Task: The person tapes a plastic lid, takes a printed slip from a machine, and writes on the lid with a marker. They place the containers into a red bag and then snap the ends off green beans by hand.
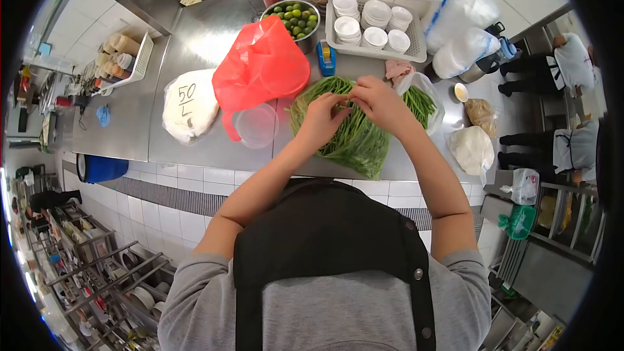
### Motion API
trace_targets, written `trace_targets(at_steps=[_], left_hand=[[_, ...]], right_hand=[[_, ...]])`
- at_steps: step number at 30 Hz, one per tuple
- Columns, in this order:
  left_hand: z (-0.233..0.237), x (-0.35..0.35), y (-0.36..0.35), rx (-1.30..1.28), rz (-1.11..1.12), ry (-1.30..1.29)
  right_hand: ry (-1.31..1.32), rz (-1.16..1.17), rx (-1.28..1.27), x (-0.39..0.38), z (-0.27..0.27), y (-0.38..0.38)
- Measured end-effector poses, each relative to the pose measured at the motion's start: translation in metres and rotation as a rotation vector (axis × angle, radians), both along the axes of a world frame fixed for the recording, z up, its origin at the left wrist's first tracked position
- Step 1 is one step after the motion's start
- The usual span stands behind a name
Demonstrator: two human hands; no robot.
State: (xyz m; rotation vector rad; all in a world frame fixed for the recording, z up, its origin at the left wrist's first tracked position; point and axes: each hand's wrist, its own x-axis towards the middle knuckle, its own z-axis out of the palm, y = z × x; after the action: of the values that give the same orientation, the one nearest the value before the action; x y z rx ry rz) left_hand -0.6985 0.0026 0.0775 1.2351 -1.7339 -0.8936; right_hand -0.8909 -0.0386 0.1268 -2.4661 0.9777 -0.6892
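A large heap of long, thin green vegetable stems lies in front of me on the steel counter, partly in a clear plastic bag. Above the heap, my left hand and my right hand meet with fingertips almost touching. Both are closed in a pinch, and whatever sits between the fingers is too small to make out. Right of my right hand, more green stems stick out of a clear plastic bag. A clear round plastic container stands left of my left hand, beside a red plastic bag.
Behind the heap are a metal bowl of limes, a blue tape dispenser and a white basket of stacked small dishes. A white bag marked 50 lies left. Two people stand far right; a blue bin is below the counter.
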Motion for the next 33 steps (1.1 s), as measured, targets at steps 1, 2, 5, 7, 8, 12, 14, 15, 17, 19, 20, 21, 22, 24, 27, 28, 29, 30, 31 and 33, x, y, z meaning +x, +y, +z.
trace_targets(at_steps=[1,2,5,7,8,12,14,15,17,19,20,21,22,24,27,28,29,30,31,33], left_hand=[[-0.002,-0.004,-0.005,-0.015,-0.029,-0.005],[-0.004,-0.006,-0.007,-0.042,-0.013,-0.009],[0.004,-0.012,-0.012,-0.120,-0.008,0.008],[0.006,-0.010,-0.015,-0.165,-0.057,0.052],[0.006,-0.009,-0.017,-0.197,-0.073,0.027],[0.002,0.004,-0.029,-0.060,-0.048,0.086],[0.000,0.014,-0.036,0.134,0.027,0.237],[0.004,0.019,-0.038,0.191,0.079,0.371],[0.013,0.029,-0.042,0.309,0.188,0.638],[0.012,0.042,-0.044,0.359,0.183,0.855],[0.011,0.048,-0.044,0.384,0.177,0.960],[0.012,0.051,-0.043,0.408,0.171,1.067],[0.014,0.052,-0.042,0.415,0.181,1.079],[0.019,0.053,-0.039,0.430,0.201,1.104],[0.024,0.050,-0.035,0.438,0.228,1.080],[0.022,0.049,-0.035,0.425,0.228,1.085],[0.020,0.047,-0.035,0.410,0.228,1.091],[0.021,0.045,-0.036,0.394,0.229,1.097],[0.022,0.039,-0.033,0.390,0.217,1.129],[0.025,0.021,-0.026,0.379,0.195,1.195]], right_hand=[[-0.038,-0.026,-0.009,0.002,0.005,0.005],[-0.075,-0.054,-0.017,0.004,0.009,0.009],[-0.161,-0.150,0.005,0.001,0.014,0.016],[-0.269,-0.205,0.184,-0.003,0.011,0.019],[-0.352,-0.224,0.349,-0.004,0.007,0.020],[-0.730,-0.293,0.821,-0.008,-0.028,0.020],[-0.410,-0.357,0.683,-0.011,-0.038,0.024],[-0.250,-0.386,0.612,-0.012,-0.043,0.025],[-0.208,-0.326,0.591,-0.017,-0.064,0.020],[-0.134,-0.309,0.652,-0.012,-0.058,0.017],[-0.212,-0.308,0.677,-0.009,-0.054,0.016],[-0.289,-0.308,0.702,-0.002,-0.044,0.015],[-0.366,-0.306,0.726,0.004,-0.035,0.013],[-0.484,-0.303,0.621,0.020,-0.021,0.011],[-0.471,-0.288,0.408,0.029,-0.024,0.007],[-0.433,-0.281,0.328,0.031,-0.027,0.005],[-0.553,-0.309,0.343,0.033,-0.030,0.005],[-0.671,-0.336,0.357,0.036,-0.031,0.004],[-0.789,-0.361,0.370,0.039,-0.032,0.003],[-1.242,-0.388,0.477,0.044,-0.028,0.003]])
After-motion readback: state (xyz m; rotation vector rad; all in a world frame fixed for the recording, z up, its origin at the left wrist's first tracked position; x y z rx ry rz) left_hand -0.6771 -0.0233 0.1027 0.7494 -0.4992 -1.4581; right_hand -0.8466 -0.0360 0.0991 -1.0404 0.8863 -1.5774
